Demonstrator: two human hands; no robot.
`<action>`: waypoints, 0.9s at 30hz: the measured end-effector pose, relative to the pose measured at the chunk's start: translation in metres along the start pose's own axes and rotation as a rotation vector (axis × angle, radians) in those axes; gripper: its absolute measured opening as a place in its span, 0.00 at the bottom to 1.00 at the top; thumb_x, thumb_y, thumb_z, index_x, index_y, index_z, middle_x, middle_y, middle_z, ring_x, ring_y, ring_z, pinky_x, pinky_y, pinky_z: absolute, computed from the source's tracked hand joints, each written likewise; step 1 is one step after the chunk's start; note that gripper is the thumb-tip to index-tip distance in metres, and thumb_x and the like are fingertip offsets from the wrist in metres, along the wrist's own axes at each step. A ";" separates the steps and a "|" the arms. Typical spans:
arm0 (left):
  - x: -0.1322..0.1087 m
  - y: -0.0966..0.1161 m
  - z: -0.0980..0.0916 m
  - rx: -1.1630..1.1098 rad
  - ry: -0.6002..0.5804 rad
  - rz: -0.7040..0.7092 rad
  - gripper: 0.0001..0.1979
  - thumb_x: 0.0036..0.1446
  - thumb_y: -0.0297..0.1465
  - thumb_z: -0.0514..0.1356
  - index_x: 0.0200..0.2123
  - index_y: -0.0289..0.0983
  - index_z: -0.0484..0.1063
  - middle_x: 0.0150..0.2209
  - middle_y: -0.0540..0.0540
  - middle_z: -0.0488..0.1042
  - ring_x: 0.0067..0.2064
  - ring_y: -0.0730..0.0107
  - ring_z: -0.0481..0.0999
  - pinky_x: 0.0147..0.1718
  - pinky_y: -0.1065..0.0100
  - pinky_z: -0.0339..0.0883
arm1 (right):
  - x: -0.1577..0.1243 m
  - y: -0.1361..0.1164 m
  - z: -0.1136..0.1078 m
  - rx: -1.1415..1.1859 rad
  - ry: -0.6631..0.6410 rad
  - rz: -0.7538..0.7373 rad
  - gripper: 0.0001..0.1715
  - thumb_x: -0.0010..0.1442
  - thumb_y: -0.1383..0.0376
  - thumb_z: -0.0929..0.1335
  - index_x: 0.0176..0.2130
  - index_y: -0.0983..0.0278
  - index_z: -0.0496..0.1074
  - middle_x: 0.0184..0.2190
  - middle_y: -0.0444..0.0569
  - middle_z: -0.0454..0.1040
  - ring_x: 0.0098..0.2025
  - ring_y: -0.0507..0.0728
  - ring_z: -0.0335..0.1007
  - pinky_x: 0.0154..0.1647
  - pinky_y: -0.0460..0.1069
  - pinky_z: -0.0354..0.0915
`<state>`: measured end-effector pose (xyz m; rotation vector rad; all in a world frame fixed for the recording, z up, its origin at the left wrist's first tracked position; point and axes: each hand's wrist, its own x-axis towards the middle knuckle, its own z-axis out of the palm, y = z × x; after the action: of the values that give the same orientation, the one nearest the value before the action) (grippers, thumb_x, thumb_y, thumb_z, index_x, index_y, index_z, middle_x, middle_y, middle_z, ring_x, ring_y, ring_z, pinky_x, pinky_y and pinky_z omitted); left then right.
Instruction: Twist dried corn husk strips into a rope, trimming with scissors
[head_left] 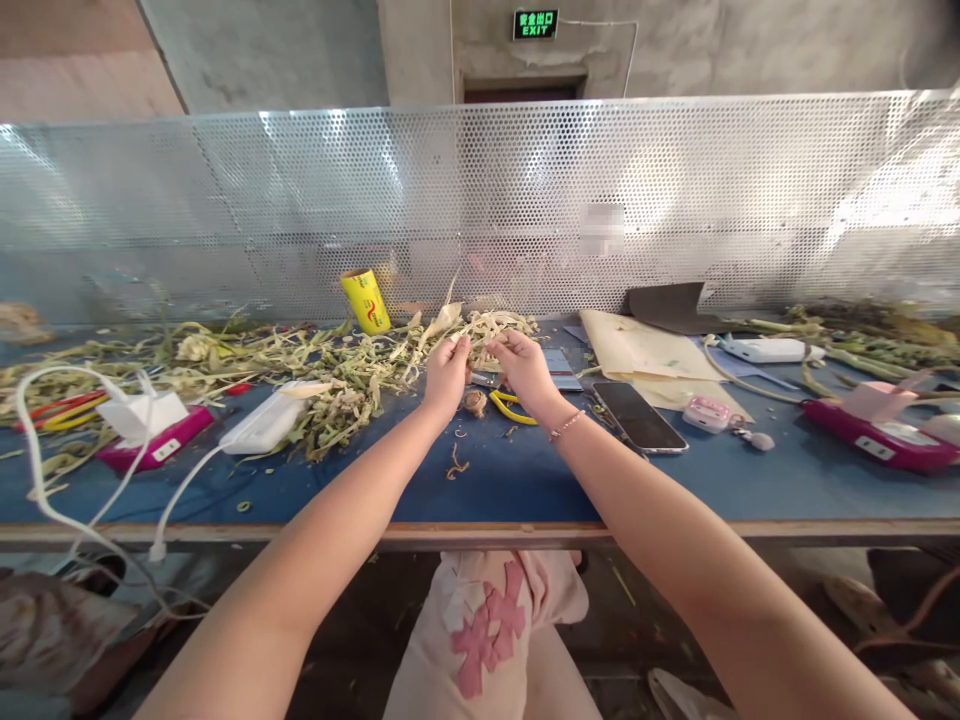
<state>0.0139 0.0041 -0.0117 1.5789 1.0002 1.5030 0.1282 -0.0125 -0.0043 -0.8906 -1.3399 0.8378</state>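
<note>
My left hand (448,375) and my right hand (521,370) are raised over the middle of the blue table, a short gap between them. Both have thumb and fingers pinched together. Whatever lies between the fingertips is too small to make out against the pale dried stalks (491,328) just behind. Below the hands is a small brown ball of twine (475,402). Beside it, partly covered by my right hand, lies a tool with yellow handles (513,408). A curled brown scrap (455,463) rests nearer the table's front edge.
Dried plants (341,392) heap up left of centre, with a yellow tube (366,301) behind. A white device (268,418) and a magenta power strip (155,447) with cables lie left. On the right are a phone (640,417), brown paper (646,347) and a pink case (707,413).
</note>
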 end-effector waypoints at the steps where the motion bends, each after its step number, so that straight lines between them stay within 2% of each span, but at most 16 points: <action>1: -0.002 0.002 0.001 -0.001 0.001 0.013 0.21 0.50 0.52 0.51 0.25 0.39 0.63 0.16 0.55 0.47 0.17 0.78 0.52 0.20 0.69 0.47 | 0.002 0.002 -0.001 0.006 0.016 -0.003 0.12 0.51 0.59 0.65 0.23 0.62 0.58 0.12 0.34 0.50 0.11 0.44 0.44 0.12 0.42 0.45; 7: -0.008 0.008 0.003 0.065 0.071 0.072 0.19 0.53 0.49 0.51 0.28 0.39 0.65 0.16 0.54 0.53 0.19 0.77 0.56 0.21 0.70 0.49 | 0.009 0.012 -0.003 0.063 0.070 0.043 0.15 0.50 0.57 0.65 0.23 0.62 0.56 0.13 0.34 0.51 0.12 0.43 0.43 0.12 0.43 0.46; 13: -0.001 -0.002 0.000 0.125 0.183 0.107 0.18 0.55 0.47 0.49 0.31 0.39 0.67 0.18 0.53 0.59 0.22 0.74 0.60 0.23 0.70 0.52 | 0.010 0.013 0.002 0.075 0.055 0.065 0.13 0.50 0.58 0.65 0.23 0.61 0.57 0.12 0.33 0.49 0.11 0.44 0.44 0.11 0.42 0.46; 19: 0.004 -0.008 -0.001 0.068 0.260 0.070 0.19 0.54 0.49 0.48 0.31 0.40 0.67 0.19 0.52 0.59 0.22 0.74 0.62 0.23 0.70 0.52 | 0.010 0.013 0.006 0.071 0.047 0.067 0.14 0.50 0.58 0.64 0.23 0.61 0.55 0.12 0.33 0.48 0.11 0.44 0.44 0.12 0.42 0.46; 23: 0.004 -0.007 0.000 -0.036 0.196 0.008 0.17 0.54 0.46 0.52 0.26 0.38 0.65 0.17 0.53 0.58 0.20 0.76 0.60 0.22 0.70 0.51 | 0.009 0.012 0.002 0.079 0.069 0.036 0.13 0.50 0.59 0.64 0.23 0.61 0.55 0.13 0.34 0.51 0.11 0.44 0.44 0.12 0.43 0.46; 27: 0.000 -0.001 0.005 -0.247 0.009 -0.176 0.12 0.51 0.34 0.56 0.19 0.35 0.63 0.16 0.52 0.62 0.17 0.81 0.54 0.20 0.72 0.46 | 0.008 0.011 -0.004 0.038 0.125 -0.001 0.12 0.51 0.60 0.64 0.23 0.61 0.55 0.13 0.34 0.51 0.13 0.44 0.45 0.13 0.43 0.46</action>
<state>0.0187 0.0041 -0.0126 1.2786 0.8956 1.4508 0.1330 -0.0006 -0.0106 -0.8979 -1.2116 0.7916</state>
